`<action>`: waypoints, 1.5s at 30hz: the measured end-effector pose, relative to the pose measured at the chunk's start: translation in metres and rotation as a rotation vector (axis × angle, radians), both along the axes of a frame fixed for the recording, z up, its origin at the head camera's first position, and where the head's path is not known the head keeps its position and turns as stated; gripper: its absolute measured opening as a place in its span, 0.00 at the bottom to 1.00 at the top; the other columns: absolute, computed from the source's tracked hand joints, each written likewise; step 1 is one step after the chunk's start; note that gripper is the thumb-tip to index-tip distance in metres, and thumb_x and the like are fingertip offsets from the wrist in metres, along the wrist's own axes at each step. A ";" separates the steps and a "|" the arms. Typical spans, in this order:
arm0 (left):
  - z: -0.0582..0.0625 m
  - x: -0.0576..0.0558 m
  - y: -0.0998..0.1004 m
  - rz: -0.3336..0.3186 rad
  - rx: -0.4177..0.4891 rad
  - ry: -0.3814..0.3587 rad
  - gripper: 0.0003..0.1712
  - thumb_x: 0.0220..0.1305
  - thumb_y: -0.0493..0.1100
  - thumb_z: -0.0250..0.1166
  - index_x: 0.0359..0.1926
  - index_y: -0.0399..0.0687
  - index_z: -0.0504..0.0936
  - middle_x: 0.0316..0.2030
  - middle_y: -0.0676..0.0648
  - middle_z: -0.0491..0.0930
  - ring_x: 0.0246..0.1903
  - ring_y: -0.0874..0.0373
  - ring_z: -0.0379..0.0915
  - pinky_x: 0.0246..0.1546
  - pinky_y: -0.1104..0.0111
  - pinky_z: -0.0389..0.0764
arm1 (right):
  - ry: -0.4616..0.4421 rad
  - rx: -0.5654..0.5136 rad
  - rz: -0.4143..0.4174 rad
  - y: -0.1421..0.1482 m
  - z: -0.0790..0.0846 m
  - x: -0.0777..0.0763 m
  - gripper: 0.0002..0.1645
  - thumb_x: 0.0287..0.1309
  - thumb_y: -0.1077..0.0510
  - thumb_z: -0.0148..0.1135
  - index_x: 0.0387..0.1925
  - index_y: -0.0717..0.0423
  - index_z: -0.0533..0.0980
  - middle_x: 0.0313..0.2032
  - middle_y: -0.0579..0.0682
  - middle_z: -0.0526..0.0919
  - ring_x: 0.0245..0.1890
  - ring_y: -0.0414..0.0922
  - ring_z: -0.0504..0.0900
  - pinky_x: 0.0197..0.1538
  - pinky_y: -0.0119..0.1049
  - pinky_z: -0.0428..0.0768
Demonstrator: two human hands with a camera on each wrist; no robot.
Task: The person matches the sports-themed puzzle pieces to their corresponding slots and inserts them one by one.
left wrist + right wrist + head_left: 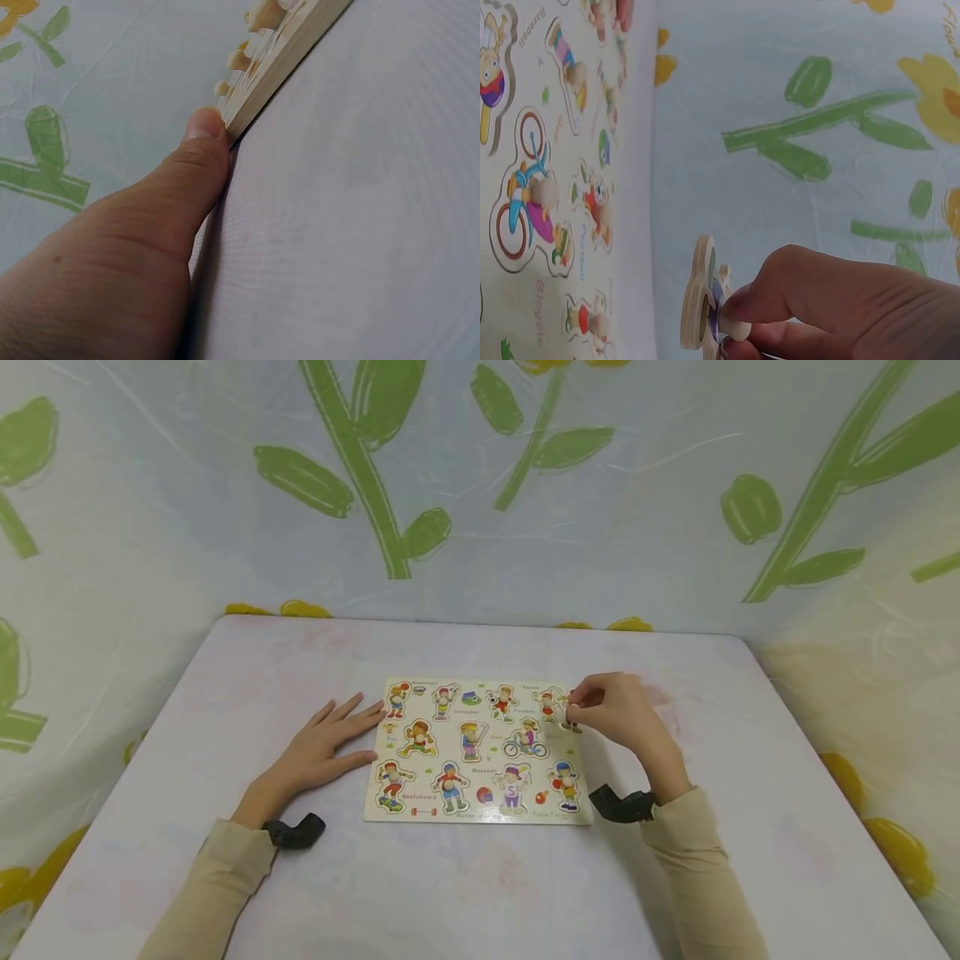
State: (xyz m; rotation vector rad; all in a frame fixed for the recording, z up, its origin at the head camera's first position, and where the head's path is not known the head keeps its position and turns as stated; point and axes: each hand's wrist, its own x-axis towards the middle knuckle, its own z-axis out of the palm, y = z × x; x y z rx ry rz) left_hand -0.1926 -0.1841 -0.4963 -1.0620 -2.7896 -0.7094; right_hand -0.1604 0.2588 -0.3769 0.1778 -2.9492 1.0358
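Note:
A wooden knob puzzle board lies flat on the table, printed with sports figures. My left hand is beside its left edge with fingers stretched out. Thumb and fingertips touch that edge; in the left wrist view the thumb presses against the board's corner. Over the board's upper right corner, my right hand pinches a wooden puzzle piece by its knob. The piece is raised and tilted on edge, its painted face turned toward the fingers and partly hidden by them.
Figure pieces with round knobs, such as the bicycle rider and the runner, sit in the board. The baseball figure shows no knob. A pale table stands before a flower-patterned curtain. Black wrist cameras are on both wrists.

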 end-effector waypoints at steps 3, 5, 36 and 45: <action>0.001 0.000 -0.001 -0.001 0.003 -0.002 0.40 0.65 0.61 0.64 0.74 0.55 0.66 0.73 0.54 0.62 0.76 0.47 0.45 0.74 0.47 0.41 | -0.020 -0.018 0.051 -0.009 0.001 0.002 0.03 0.50 0.62 0.67 0.28 0.58 0.81 0.25 0.49 0.83 0.28 0.45 0.79 0.32 0.36 0.78; 0.000 -0.001 -0.001 0.000 -0.001 -0.004 0.40 0.65 0.61 0.64 0.74 0.55 0.66 0.73 0.54 0.62 0.76 0.47 0.45 0.74 0.47 0.41 | -0.031 -0.031 0.089 -0.015 0.001 0.004 0.02 0.50 0.63 0.68 0.27 0.58 0.81 0.25 0.48 0.82 0.27 0.45 0.78 0.32 0.36 0.78; 0.000 -0.002 0.000 0.002 -0.011 -0.002 0.41 0.65 0.63 0.63 0.74 0.56 0.65 0.73 0.55 0.60 0.76 0.47 0.44 0.74 0.48 0.41 | -0.269 0.123 0.570 -0.065 -0.033 0.008 0.12 0.49 0.65 0.73 0.19 0.47 0.81 0.19 0.40 0.78 0.19 0.37 0.71 0.24 0.31 0.74; -0.002 -0.003 -0.001 0.008 -0.012 -0.009 0.41 0.65 0.63 0.63 0.74 0.57 0.64 0.74 0.56 0.60 0.76 0.48 0.43 0.75 0.49 0.40 | -0.260 0.146 0.596 -0.068 -0.038 0.008 0.10 0.49 0.64 0.75 0.20 0.48 0.83 0.20 0.39 0.80 0.21 0.37 0.74 0.27 0.32 0.77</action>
